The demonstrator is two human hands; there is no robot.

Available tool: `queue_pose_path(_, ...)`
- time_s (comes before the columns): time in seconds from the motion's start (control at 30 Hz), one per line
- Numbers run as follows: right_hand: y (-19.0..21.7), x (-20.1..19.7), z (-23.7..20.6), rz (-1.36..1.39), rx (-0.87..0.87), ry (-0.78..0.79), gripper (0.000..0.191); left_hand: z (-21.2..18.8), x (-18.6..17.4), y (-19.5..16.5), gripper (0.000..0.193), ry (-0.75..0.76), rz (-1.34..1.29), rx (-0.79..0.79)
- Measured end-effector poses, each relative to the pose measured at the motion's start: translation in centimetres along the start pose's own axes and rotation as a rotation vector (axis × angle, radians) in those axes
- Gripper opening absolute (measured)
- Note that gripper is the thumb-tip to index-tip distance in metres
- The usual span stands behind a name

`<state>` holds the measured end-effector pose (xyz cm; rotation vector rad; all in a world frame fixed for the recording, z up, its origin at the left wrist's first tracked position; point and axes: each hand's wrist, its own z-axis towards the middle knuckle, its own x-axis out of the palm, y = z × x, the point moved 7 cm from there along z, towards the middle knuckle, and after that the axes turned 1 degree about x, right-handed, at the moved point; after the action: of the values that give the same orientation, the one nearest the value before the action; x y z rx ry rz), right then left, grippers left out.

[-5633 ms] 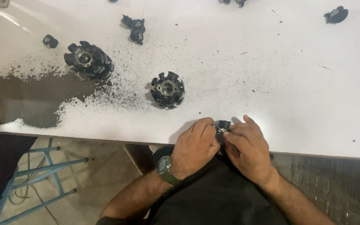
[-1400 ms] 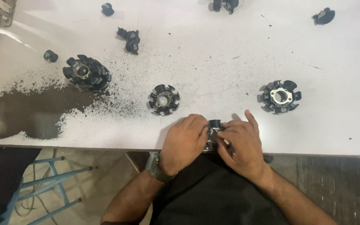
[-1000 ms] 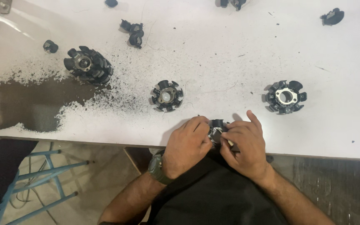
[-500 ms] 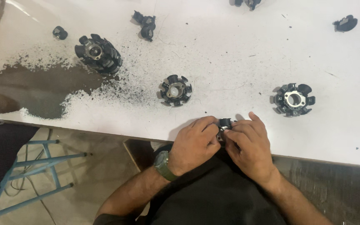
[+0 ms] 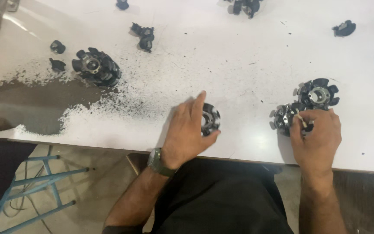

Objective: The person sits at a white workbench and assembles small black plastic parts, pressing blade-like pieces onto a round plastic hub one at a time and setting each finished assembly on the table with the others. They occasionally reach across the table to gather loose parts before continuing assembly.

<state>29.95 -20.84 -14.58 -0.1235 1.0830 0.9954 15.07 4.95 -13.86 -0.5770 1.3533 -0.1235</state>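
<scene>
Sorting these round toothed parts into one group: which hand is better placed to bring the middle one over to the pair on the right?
Left. The left hand already closes around the middle toothed part, while the right hand is busy gripping another toothed part beside the third part.

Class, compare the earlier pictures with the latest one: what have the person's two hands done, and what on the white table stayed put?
The hands, earlier joined over one small part at the table edge, have separated. The left hand moved out to grip the middle finned rotor. The right hand moved right, setting its part beside the right rotor. The far-left rotor, dark powder patch and scattered small pieces stayed.
</scene>
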Motion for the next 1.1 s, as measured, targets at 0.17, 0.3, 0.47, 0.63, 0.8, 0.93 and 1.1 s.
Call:
queue_pose_path(0.17, -0.6, -0.1, -0.3, -0.001, 0.010, -0.066, 0.017, -2.3, 0.9, -3.5, 0.110, 0.131, -0.249, 0.218)
queue_pose_path(0.3, 1.9, -0.8, -1.1, 0.313, -0.067, -0.213, 0.015, -3.5, -1.1, -5.1, 0.075, -0.026, -0.191, 0.338)
queue_pose_path(0.47, 7.9, 1.8, -2.0, 0.558, -0.111, -0.038, 0.020, -2.3, -0.3, -5.0, 0.030, -0.109, -0.129, 0.228)
queue_pose_path(0.63, 10.8, 3.0, -1.0, 0.500, -0.111, 0.110, 0.024, -2.3, 0.2, -4.1, 0.024, -0.160, -0.129, 0.152)
queue_pose_path(0.8, 12.3, 3.5, -0.9, 0.412, -0.172, 0.127, 0.025, -2.9, 0.0, -3.5, 0.019, -0.163, -0.123, 0.163)
queue_pose_path(0.93, 12.7, 3.7, -1.4, 0.363, -0.210, 0.134, 0.026, -3.0, 0.1, -3.3, 0.025, -0.171, -0.128, 0.158)
queue_pose_path(1.1, 12.8, 3.9, -1.3, 0.322, -0.239, 0.122, 0.029, -3.2, 0.3, -2.9, 0.019, -0.214, -0.163, 0.132)
